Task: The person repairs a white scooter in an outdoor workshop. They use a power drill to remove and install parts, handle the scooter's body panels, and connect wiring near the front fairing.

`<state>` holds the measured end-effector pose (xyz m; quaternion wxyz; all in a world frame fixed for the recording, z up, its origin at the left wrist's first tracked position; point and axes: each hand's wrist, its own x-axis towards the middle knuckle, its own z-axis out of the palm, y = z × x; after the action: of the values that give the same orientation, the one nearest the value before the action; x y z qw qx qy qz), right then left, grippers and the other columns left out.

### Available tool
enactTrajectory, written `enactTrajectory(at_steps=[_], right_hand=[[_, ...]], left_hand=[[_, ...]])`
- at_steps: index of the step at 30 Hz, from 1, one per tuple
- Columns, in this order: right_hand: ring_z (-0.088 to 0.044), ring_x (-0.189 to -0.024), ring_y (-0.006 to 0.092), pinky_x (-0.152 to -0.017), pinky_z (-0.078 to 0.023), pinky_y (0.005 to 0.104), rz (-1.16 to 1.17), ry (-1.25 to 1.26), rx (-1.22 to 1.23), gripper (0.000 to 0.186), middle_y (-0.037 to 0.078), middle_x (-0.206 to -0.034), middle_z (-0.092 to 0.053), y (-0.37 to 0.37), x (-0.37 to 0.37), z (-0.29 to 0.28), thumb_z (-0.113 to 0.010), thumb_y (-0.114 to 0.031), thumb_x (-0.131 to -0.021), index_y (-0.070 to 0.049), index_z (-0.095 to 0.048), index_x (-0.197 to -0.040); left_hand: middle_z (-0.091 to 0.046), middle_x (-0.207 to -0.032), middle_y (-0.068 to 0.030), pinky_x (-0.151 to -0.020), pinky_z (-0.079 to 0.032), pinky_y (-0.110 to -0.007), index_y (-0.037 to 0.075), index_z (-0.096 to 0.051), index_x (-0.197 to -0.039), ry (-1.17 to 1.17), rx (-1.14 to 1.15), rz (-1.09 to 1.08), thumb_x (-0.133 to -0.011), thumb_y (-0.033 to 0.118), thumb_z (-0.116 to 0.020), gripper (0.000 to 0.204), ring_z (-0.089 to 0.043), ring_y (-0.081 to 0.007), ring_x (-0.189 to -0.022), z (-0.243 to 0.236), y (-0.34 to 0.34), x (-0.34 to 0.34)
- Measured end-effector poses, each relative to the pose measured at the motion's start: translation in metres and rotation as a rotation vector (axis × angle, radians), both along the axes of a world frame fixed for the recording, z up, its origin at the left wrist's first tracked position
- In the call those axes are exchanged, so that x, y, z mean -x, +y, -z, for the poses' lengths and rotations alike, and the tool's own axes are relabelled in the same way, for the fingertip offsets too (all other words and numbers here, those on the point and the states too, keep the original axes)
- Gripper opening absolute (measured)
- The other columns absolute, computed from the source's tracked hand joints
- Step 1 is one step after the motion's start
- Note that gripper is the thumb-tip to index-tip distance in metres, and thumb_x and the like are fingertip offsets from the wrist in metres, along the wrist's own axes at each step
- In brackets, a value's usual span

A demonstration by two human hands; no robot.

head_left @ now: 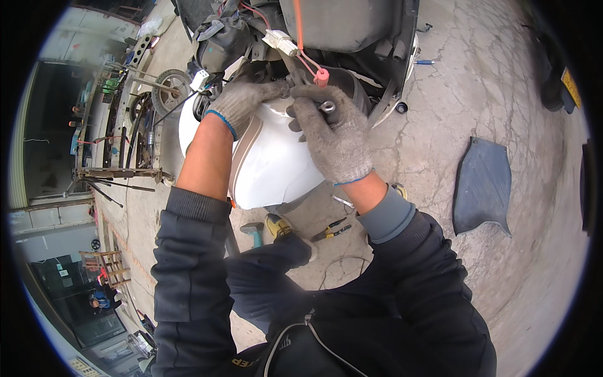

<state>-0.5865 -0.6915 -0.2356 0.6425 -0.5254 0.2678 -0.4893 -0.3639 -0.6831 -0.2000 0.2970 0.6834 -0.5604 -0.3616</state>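
Observation:
Both my hands wear grey knit gloves and meet at the upper edge of a white curved body panel (279,164) of what looks like a scooter. My left hand (240,103) is closed there, its fingertips pinched at the dark parts; what they hold is hidden. In my right hand (333,129), curled beside it, is a metal tool with a round, hollow end (327,107); the rest of it is covered by the glove. Just above hang a pink connector (321,77) on wires and a white connector (281,43). Another white connector (200,80) sits by my left wrist.
Pliers (331,231) and a green-handled tool (253,234) lie on the concrete near my feet. To the right are a dark panel (482,186), a round black part (401,107) and a blue pen (424,62). A metal rack (119,172) and a wheel (171,88) stand left.

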Motion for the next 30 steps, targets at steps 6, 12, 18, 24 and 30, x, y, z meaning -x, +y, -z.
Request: enactTrajectory(at_steps=[6, 12, 18, 24, 30], right_hand=[[-0.073, -0.098, 0.0316, -0.082, -0.059, 0.0433, -0.132, 0.475, 0.625, 0.03, 0.01, -0.101, -0.075, 0.026, -0.01, -0.002, -0.07, -0.017, -0.09, -0.015, -0.072, -0.12], [-0.069, -0.064, 0.0185, -0.061, -0.058, 0.0314, 0.116, 0.041, -0.04, 0.027, 0.01, -0.088, -0.074, -0.022, -0.003, 0.01, -0.064, -0.023, -0.107, 0.002, -0.07, -0.113], [-0.074, -0.081, 0.0213, -0.063, -0.059, 0.031, -0.031, -0.216, -0.382, 0.028, 0.014, -0.094, -0.075, -0.06, -0.002, 0.027, -0.064, -0.025, -0.107, 0.001, -0.067, -0.117], [-0.076, -0.082, 0.0261, -0.071, -0.063, 0.038, 0.007, -0.104, 0.112, 0.025, 0.01, -0.097, -0.075, -0.009, 0.004, 0.012, -0.072, -0.022, -0.099, -0.004, -0.07, -0.116], [-0.073, -0.095, 0.0322, -0.081, -0.059, 0.0441, -0.085, 0.418, 0.659, 0.035, 0.009, -0.099, -0.075, 0.025, -0.003, -0.003, -0.073, -0.024, -0.088, -0.013, -0.072, -0.121]], left_hand=[[-0.071, -0.125, -0.0123, -0.089, -0.059, -0.035, 0.001, -0.055, -0.143, 0.238, -0.099, -0.342, -0.089, 0.013, -0.082, 0.061, -0.069, -0.022, -0.108, -0.006, -0.003, 0.015], [-0.069, -0.126, -0.0136, -0.095, -0.058, -0.036, 0.001, -0.053, -0.147, 0.245, -0.154, -0.349, -0.096, 0.009, -0.073, 0.055, -0.071, -0.0243, -0.107, -0.006, -0.005, 0.018], [-0.073, -0.123, -0.011, -0.101, -0.05, -0.033, 0.003, -0.065, -0.136, 0.297, -0.098, -0.323, -0.093, 0.022, -0.076, 0.048, -0.068, -0.021, -0.109, -0.002, -0.001, 0.013], [-0.074, -0.122, -0.0112, -0.099, -0.053, -0.033, 0.004, -0.07, -0.13, 0.434, -0.106, -0.36, -0.096, 0.021, -0.074, 0.038, -0.069, -0.0207, -0.109, -0.003, 0.004, 0.013], [-0.071, -0.129, -0.0126, -0.09, -0.058, -0.034, 0.001, -0.054, -0.145, 0.183, -0.055, -0.322, -0.089, 0.019, -0.085, 0.067, -0.069, -0.0216, -0.11, 0.0, -0.005, 0.013]])
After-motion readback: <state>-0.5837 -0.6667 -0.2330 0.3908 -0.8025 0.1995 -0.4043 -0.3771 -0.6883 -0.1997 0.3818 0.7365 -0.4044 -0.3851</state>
